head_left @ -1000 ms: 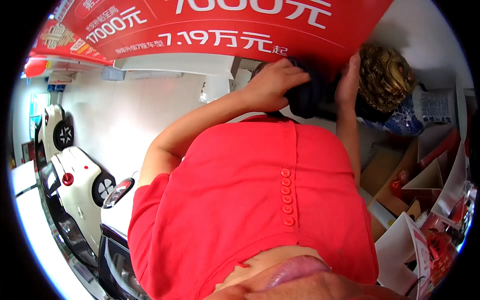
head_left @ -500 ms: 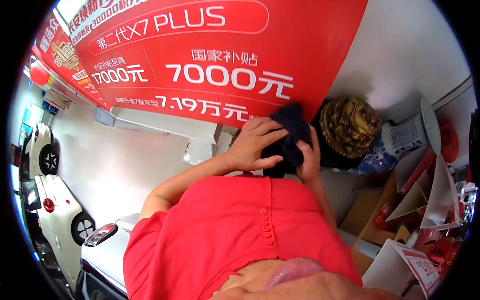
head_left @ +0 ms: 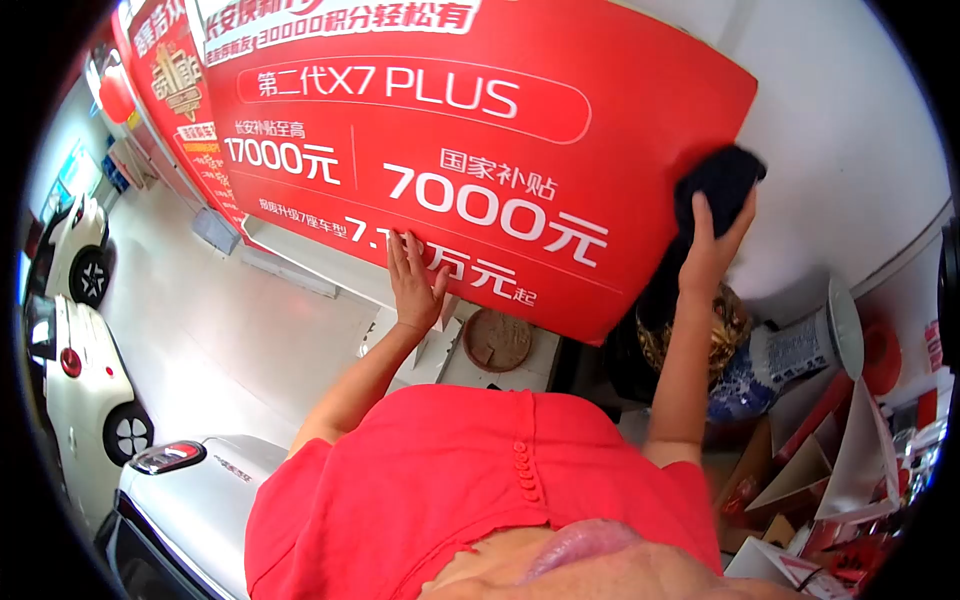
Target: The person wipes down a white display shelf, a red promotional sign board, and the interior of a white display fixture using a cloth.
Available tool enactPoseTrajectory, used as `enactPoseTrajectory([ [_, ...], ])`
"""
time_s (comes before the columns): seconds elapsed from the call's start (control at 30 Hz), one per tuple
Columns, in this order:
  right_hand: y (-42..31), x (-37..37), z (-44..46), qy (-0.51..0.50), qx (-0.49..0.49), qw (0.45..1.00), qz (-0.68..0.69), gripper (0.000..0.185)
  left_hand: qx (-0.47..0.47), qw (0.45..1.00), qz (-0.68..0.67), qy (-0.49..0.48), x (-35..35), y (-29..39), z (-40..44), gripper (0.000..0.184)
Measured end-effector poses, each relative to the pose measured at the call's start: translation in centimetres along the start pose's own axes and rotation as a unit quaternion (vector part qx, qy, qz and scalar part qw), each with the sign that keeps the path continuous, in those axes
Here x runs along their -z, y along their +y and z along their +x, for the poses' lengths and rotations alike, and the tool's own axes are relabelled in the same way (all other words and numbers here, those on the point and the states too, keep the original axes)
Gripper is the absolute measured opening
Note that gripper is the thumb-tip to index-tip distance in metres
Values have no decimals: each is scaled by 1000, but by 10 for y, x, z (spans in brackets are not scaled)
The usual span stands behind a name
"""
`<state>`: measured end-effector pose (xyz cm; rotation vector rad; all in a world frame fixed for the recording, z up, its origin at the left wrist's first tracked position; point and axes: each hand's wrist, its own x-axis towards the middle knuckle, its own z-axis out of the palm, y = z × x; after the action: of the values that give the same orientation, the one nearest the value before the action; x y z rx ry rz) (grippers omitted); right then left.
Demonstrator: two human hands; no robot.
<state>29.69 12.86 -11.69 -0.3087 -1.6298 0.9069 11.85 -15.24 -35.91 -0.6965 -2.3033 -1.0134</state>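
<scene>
A large red signboard (head_left: 330, 110) with white lettering and prices stands tilted in front of me. My left hand (head_left: 415, 290) rests against its lower part, with fingers stretched over the printed numbers. At the board's right edge, my right hand (head_left: 715, 235) grips a dark navy cloth (head_left: 718, 180). The cloth is bunched under my fingers and covers part of that edge. A dark strip hangs below it along the board; whether it belongs to the cloth I cannot tell.
At lower right are a gold ornament (head_left: 728, 330), a blue-and-white porcelain vase (head_left: 755, 375) and folded cardboard pieces (head_left: 860, 460). A round brown dish (head_left: 497, 340) lies below the board. Cars (head_left: 85, 375) stand at left, with a silver one (head_left: 215, 475) close by.
My hands have moved apart. The right one has carried the cloth up to the board's right edge; the left has gone left onto the board's lower part. More of the board shows.
</scene>
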Motion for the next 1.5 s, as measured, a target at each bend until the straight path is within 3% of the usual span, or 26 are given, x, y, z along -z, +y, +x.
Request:
enactPoseTrajectory([
  [0.07, 30, 5, -18, -11, -76, 996, 44, 75, 7, 1000, 3, 7, -1, 2, 2, 92],
  [0.17, 45, 6, -62, 15, -159, 987, 2, 76, -3, 1000, 12, -9, 0, 2, 1, 94],
  [0.33, 118, 20, -159, 10, -196, 980, -44, 82, -14, 999, 25, -14, -4, 2, -1, 92],
  [0.5, 127, 35, -215, -10, -266, 962, -60, 76, -43, 998, 38, -7, -6, -2, 1, 89],
  [0.73, 97, 44, -144, 13, -251, 967, 51, 59, -62, 996, 63, -28, -13, -8, -8, 85],
  [0.8, 83, 41, -121, -42, -159, 983, 83, 55, -54, 995, 73, -34, -12, -9, -9, 83],
  [0.9, 102, 41, -133, -46, -203, 967, 144, 53, -51, 995, 80, -33, -19, -13, -14, 80],
  [0.97, 127, 44, -163, -12, -239, 967, 89, 48, -52, 994, 85, -35, -20, -11, -15, 80],
  [1.17, 169, 75, -230, -67, -130, 984, -99, 36, -54, 990, 125, -40, -27, -21, -14, 81],
  [1.3, 182, 86, -214, 5, -254, 964, -80, 36, -55, 990, 125, -38, -30, -16, -16, 80],
  [1.4, 175, 85, -171, 12, -220, 975, -11, 33, -14, 989, 140, -40, -31, -11, -16, 82],
  [1.5, 176, 70, -160, -83, -151, 985, -27, 38, -8, 990, 137, -34, -33, -10, -16, 83],
])
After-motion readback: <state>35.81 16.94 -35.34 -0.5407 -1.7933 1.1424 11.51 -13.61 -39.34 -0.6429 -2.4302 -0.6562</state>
